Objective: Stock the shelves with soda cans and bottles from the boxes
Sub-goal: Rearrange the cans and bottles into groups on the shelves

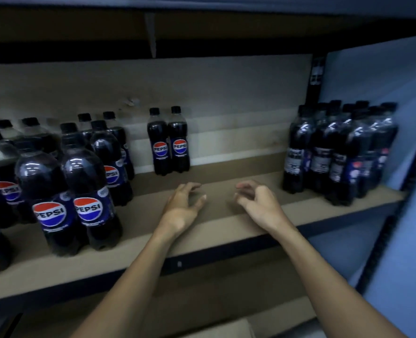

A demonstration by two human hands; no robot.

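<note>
A pair of dark Pepsi bottles (pixel 169 142) stands upright at the back middle of the brown shelf board (pixel 226 215). My left hand (pixel 182 207) and my right hand (pixel 257 200) hover over the bare shelf in front of them, fingers loosely curled, holding nothing. Several more Pepsi bottles (pixel 67 181) stand in rows on the left. A shrink-wrapped pack of bottles (pixel 338 152) sits at the right end of the shelf.
A higher shelf (pixel 202 47) hangs dark overhead. A blue wall panel (pixel 382 79) closes off the right side behind a black upright post (pixel 315 76). A cardboard box top (pixel 226 329) shows below, under the shelf's front edge (pixel 214 254).
</note>
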